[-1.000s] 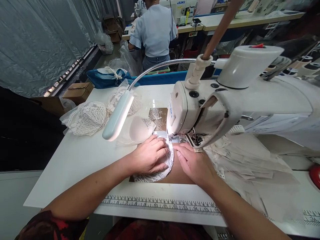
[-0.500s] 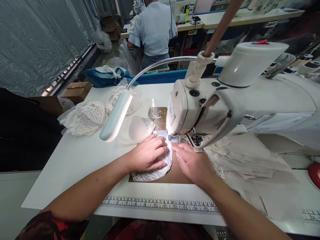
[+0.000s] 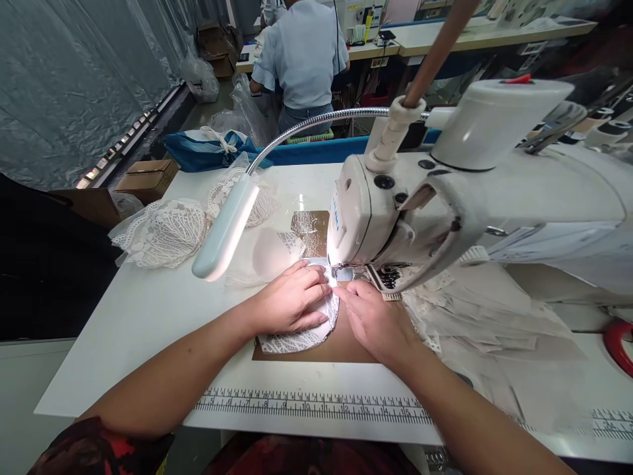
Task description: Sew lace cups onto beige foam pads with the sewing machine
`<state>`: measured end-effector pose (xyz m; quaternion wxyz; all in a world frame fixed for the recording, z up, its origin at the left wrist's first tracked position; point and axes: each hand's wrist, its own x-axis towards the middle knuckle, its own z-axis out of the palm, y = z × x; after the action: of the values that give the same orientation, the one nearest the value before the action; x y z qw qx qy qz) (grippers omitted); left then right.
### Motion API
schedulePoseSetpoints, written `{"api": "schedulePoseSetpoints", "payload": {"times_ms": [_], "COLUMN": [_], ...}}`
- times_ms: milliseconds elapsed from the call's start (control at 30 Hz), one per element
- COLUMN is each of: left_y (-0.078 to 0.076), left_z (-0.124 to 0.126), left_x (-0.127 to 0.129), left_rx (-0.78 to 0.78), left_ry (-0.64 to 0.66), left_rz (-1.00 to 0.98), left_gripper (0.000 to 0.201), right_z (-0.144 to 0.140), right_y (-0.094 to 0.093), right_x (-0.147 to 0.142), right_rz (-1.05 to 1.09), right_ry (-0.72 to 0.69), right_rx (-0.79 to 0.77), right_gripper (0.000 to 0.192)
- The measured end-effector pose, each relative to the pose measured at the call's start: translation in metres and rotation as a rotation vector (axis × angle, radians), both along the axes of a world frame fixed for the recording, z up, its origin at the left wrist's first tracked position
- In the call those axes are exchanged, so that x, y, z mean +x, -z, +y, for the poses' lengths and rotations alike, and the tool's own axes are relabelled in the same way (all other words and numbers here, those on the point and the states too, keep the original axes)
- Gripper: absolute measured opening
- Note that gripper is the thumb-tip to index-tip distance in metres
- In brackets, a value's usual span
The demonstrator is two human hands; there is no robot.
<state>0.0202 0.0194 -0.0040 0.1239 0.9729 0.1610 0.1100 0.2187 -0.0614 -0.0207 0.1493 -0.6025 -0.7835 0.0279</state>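
A white lace bra cup (image 3: pixel 297 341) lies on the brown plate (image 3: pixel 346 346), its upper end beneath the head of the sewing machine (image 3: pixel 353 218). My left hand (image 3: pixel 291 297) rests flat on the cup with its fingers stretched out. From the other side, my right hand (image 3: pixel 370 316) reaches its extended index finger to the cup's right edge, close to the presser foot (image 3: pixel 337 272). Its thumb is apart from that finger, and the remaining fingers are partly hidden. A strong light falls on the stitching spot and washes out detail there.
A lamp (image 3: pixel 225 227) on a bendable neck hangs left of the machine. More lace cups (image 3: pixel 171 231) lie at the table's left. Sheer fabric pieces (image 3: pixel 484 316) spread out at right, near a red-handled object (image 3: pixel 618 346). Beyond the table sits a person (image 3: pixel 304 59).
The cup has slid slightly forward under the machine, with my left hand on it. My right index finger has moved up along the edge. The whole view has shifted slightly.
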Motion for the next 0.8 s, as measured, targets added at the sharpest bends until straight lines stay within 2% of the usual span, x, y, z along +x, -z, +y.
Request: {"api": "schedulePoseSetpoints", "payload": {"times_ms": [200, 400, 500, 633, 800], "left_y": [-0.0001, -0.0016, -0.0025, -0.0025, -0.0002], "left_z": [0.003, 0.0021, -0.0002, -0.0024, -0.0033], "left_x": [0.0009, 0.0005, 0.0017, 0.0028, 0.0006], "left_rx": [0.043, 0.109, 0.146, 0.132, 0.078], "left_ry": [-0.046, -0.07, -0.021, 0.064, 0.053], "left_rz": [0.004, 0.026, 0.022, -0.009, -0.044], "left_gripper": [0.04, 0.037, 0.035, 0.032, 0.033], "right_z": [0.001, 0.0001, 0.0, 0.0003, 0.0002], "right_y": [0.0014, -0.0003, -0.0039, -0.0078, -0.0064], "right_x": [-0.0018, -0.0006, -0.0001, -0.0007, -0.0009], "right_rz": [-0.088, -0.056, 0.0, 0.027, 0.005], "right_ry": [0.079, 0.083, 0.031, -0.016, -0.009], "right_rx": [-0.031, 0.006, 0.059, 0.024, -0.052], "right_gripper": [0.044, 0.043, 0.041, 0.038, 0.041]}}
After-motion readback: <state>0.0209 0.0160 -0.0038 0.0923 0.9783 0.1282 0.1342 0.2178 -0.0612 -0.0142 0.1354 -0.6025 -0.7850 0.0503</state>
